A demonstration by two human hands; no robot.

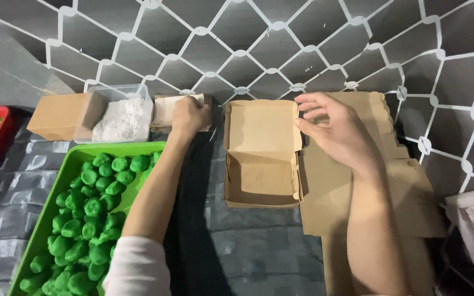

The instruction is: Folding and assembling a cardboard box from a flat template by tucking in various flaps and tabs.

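Green tray (pixel 56 192) nearest; open box (pixel 261 156) apparently lies lengthwise, lid away.

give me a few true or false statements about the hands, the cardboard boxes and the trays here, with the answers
1. The open brown cardboard box is full of green balls. False: it is empty.
2. The right hand is at the far right corner of that box. True.
3. The left hand rests on the green balls. False: it is on a stack of brown paper sheets further back.
4. The round green balls lie in a green plastic tray. True.
5. The clear plastic tub holds a white powder. True.
6. The flat cardboard blanks lie left of the open box. False: they lie to its right.
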